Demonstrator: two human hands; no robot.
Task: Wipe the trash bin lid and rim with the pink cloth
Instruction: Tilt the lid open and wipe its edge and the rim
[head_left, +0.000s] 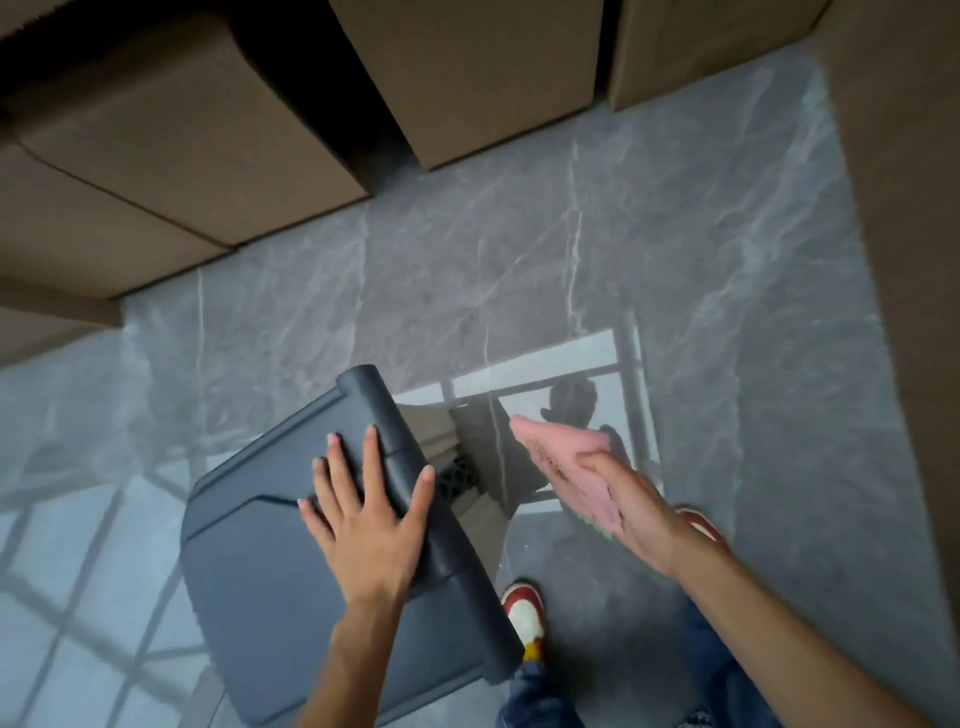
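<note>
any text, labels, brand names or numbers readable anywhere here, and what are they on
None can be read.
The trash bin lid is plain dark grey with moulded ridges, no lettering.
The pink cloth in the right hand shows dark specks, not print.
The cardboard boxes show bare brown sides, no label.
The red and white shoes are too blurred to show any brand.
The left hand covers only plain lid.

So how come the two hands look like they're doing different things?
The left hand lies flat with fingers spread on the grey bin lid, while the right hand is off the bin, in the air. The left hand holds nothing; the right hand grips the pink cloth. Both are bare.
</note>
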